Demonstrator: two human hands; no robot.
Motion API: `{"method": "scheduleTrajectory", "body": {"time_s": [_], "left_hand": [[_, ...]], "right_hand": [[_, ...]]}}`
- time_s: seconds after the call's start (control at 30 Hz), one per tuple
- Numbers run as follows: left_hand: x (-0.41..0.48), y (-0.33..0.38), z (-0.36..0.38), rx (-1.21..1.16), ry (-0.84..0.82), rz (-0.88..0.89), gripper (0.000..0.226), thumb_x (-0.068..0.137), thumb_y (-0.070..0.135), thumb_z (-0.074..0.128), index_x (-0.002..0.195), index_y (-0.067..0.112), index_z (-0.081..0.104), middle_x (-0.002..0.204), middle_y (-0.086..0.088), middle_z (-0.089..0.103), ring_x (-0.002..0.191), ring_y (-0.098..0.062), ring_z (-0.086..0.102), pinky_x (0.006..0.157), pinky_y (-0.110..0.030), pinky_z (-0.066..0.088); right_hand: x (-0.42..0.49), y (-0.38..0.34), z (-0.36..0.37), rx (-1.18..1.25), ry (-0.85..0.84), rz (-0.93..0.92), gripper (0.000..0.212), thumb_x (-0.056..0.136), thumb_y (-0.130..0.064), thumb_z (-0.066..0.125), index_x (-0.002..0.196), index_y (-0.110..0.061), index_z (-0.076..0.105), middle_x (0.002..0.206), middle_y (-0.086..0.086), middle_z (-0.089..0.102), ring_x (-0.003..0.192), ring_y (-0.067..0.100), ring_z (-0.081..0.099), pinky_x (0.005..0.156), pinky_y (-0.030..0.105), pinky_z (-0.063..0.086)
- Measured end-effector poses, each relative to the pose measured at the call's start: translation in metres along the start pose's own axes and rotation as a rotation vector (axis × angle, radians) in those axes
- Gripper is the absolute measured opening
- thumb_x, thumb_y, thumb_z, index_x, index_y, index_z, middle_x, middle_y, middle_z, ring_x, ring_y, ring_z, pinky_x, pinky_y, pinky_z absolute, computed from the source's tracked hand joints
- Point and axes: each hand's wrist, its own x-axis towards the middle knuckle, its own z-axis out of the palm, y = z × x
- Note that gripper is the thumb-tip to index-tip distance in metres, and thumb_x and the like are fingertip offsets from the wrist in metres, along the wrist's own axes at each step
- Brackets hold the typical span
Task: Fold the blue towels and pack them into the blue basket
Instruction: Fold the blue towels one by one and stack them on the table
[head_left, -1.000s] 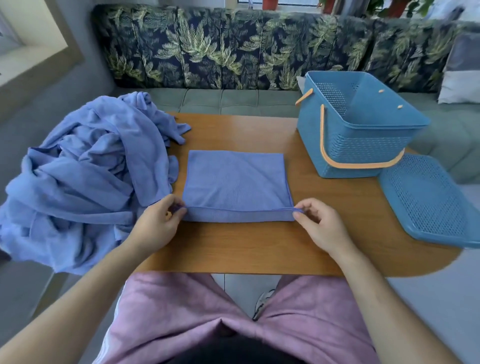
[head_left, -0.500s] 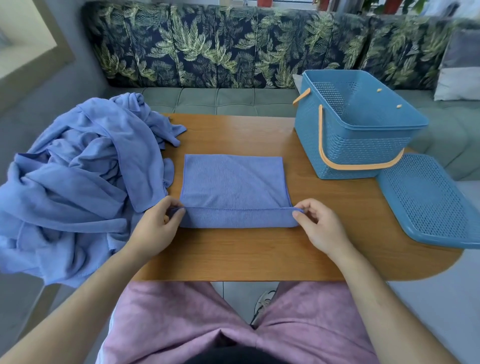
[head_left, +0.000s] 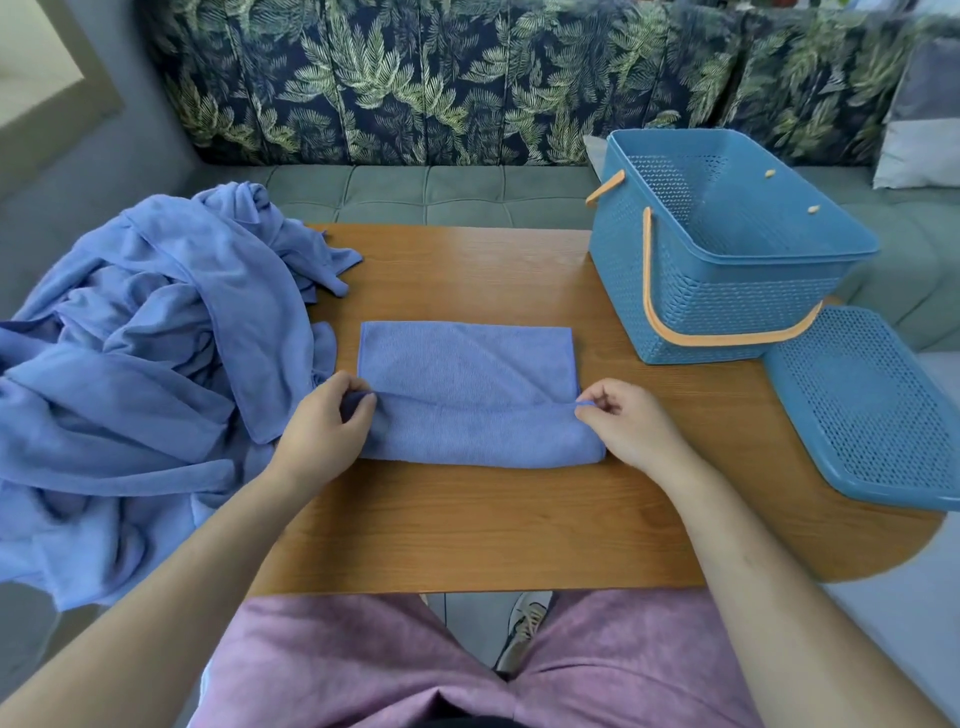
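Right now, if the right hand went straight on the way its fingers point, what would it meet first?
The right hand would first cross the towel it pinches, probably; nothing else lies nearer.

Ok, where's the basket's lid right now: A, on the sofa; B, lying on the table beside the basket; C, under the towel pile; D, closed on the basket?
B: the perforated lid lies on the table, just right of the basket, whose top is open.
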Motion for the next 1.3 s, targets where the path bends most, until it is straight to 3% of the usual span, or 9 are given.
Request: {"method": "scheduleTrajectory", "body": {"time_s": [0.1,0.23,0.53,0.63,0.73,0.93,1.07,1.17,1.3], "left_hand": [[0.008,-0.008,0.009,0.055,-0.005,0.000,0.008,0.098,0.024,0.057,0.090,0.023,0.058,0.087,0.010,0.063,0.083,-0.002,0.057,0.067,-0.015,0.038],[0.012,-0.020,0.022,0.161,0.030,0.125,0.002,0.096,0.022,0.060,0.094,0.021,0.058,0.094,0.005,0.062,0.086,-0.010,0.055,0.073,-0.025,0.040],[0.014,-0.027,0.025,0.182,0.041,0.174,0.002,0.096,0.022,0.059,0.094,0.022,0.058,0.092,0.007,0.060,0.087,-0.010,0.055,0.073,-0.030,0.047],[0.014,-0.027,0.026,0.191,0.053,0.179,0.002,0.096,0.023,0.059,0.094,0.022,0.058,0.092,0.007,0.060,0.086,-0.009,0.054,0.071,-0.029,0.046],[0.014,-0.028,0.026,0.193,0.049,0.176,0.002,0.096,0.023,0.059,0.096,0.023,0.058,0.094,0.008,0.059,0.085,-0.008,0.055,0.069,-0.024,0.043],[0.013,-0.028,0.026,0.197,0.045,0.177,0.003,0.096,0.022,0.059,0.096,0.023,0.057,0.095,0.008,0.059,0.087,-0.008,0.054,0.068,-0.019,0.036],[0.013,-0.027,0.026,0.190,0.052,0.159,0.002,0.097,0.023,0.058,0.097,0.022,0.057,0.096,0.008,0.060,0.087,-0.008,0.054,0.067,-0.017,0.036],[0.013,-0.027,0.025,0.178,0.052,0.140,0.001,0.099,0.024,0.055,0.098,0.023,0.056,0.096,0.009,0.061,0.086,-0.005,0.052,0.067,-0.010,0.036],[0.011,-0.023,0.025,0.170,0.058,0.122,0.005,0.100,0.024,0.053,0.102,0.021,0.057,0.098,0.010,0.061,0.086,-0.005,0.053,0.067,-0.014,0.036]], "right_hand": [[0.011,-0.007,0.003,-0.069,0.084,0.052,0.015,0.096,-0.039,0.062,0.091,-0.025,0.066,0.087,-0.008,0.067,0.078,0.009,0.061,0.067,0.028,0.046],[0.030,-0.014,0.011,-0.256,0.131,0.107,0.023,0.094,-0.050,0.063,0.093,-0.027,0.063,0.088,-0.015,0.063,0.078,0.003,0.059,0.062,0.028,0.044],[0.058,-0.012,0.015,-0.464,0.238,0.100,0.012,0.099,-0.030,0.057,0.099,-0.020,0.064,0.109,0.000,0.065,0.098,0.025,0.063,0.079,0.040,0.053],[0.060,-0.014,0.021,-0.438,0.277,-0.152,0.018,0.097,-0.019,0.057,0.113,-0.020,0.065,0.120,-0.001,0.061,0.107,0.025,0.059,0.089,0.043,0.051],[0.068,-0.024,0.031,-0.566,0.083,-0.343,0.034,0.104,-0.025,0.047,0.135,-0.026,0.061,0.145,-0.009,0.054,0.134,0.020,0.046,0.105,0.039,0.036],[0.094,-0.025,0.030,-0.760,-0.148,-0.084,0.052,0.108,-0.043,0.023,0.159,-0.030,0.028,0.169,-0.013,0.012,0.155,0.007,0.010,0.121,0.044,0.016],[0.083,-0.028,0.028,-0.653,-0.095,-0.168,0.047,0.107,-0.044,0.034,0.150,-0.029,0.043,0.163,-0.012,0.030,0.151,0.013,0.023,0.117,0.044,0.022],[0.052,-0.021,0.020,-0.569,0.013,-0.240,0.024,0.100,-0.046,0.049,0.112,-0.032,0.064,0.119,-0.012,0.058,0.117,0.016,0.051,0.098,0.035,0.035],[0.018,-0.011,0.004,-0.423,-0.022,-0.060,0.029,0.090,-0.059,0.061,0.088,-0.030,0.060,0.091,-0.011,0.056,0.083,0.010,0.057,0.078,0.031,0.045]]}}
